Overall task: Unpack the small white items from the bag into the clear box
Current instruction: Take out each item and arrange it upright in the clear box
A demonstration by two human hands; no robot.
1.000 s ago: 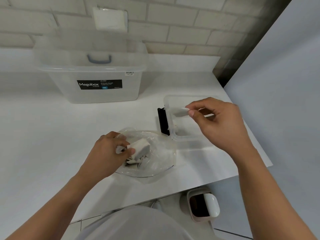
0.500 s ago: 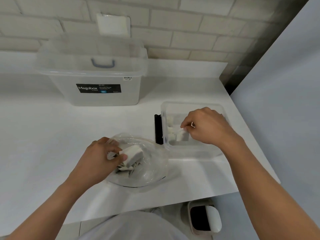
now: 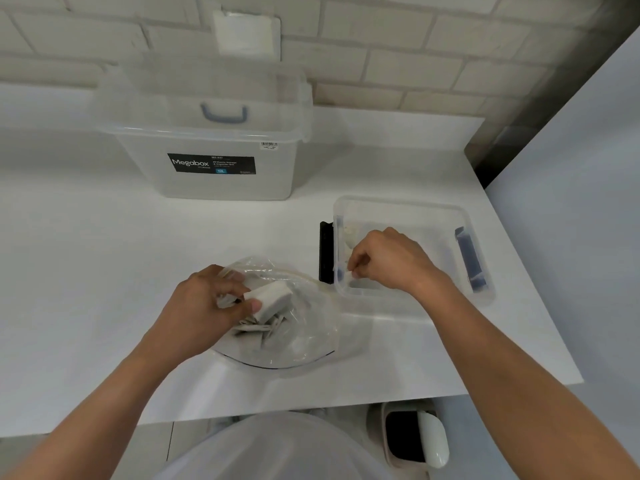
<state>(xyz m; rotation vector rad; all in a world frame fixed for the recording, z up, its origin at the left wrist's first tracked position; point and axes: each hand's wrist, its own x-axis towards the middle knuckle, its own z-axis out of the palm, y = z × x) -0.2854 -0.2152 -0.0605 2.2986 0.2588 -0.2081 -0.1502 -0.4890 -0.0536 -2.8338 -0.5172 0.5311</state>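
Head: L hand (image 3: pixel 204 306) grips white block (image 3: pixel 275 299); R hand (image 3: pixel 391 261) pinches item (image 3: pixel 354 274) in clear box (image 3: pixel 401 201).

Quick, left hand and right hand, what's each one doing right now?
Left hand: closed, gripping a white block over the plastic bag.
Right hand: closed, pinching what looks like a small white piece inside the clear box.

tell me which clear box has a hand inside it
The small low box on the right: the right hand reaches into it. The taller Megabox tub behind stands untouched.
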